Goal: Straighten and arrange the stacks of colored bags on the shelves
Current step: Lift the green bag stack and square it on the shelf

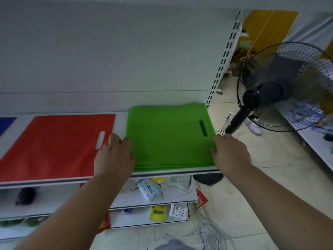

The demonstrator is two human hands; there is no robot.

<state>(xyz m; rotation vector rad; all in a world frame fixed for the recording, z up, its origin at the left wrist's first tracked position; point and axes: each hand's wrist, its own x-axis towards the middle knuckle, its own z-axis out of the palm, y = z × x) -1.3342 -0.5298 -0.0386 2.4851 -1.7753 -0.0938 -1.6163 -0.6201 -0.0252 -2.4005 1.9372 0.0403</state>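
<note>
A stack of green bags (pixel 167 136) lies flat at the right end of the white shelf (pixel 119 177), its handle slot toward the right. My left hand (pixel 114 157) presses against the stack's left edge and my right hand (pixel 229 152) against its right edge, so the stack sits between them. Whether the fingers curl round the edges cannot be told. Left of it lies a stack of red bags (pixel 54 147) with a white-looking handle slot. A blue bag (pixel 5 125) shows at the far left edge.
A black standing fan (pixel 281 87) stands on the tiled floor right of the shelf end. Lower shelves hold loose packets, among them a pale blue pack (pixel 149 190) and a yellow-green pack (pixel 157 212). Cables lie on the floor (pixel 209 237).
</note>
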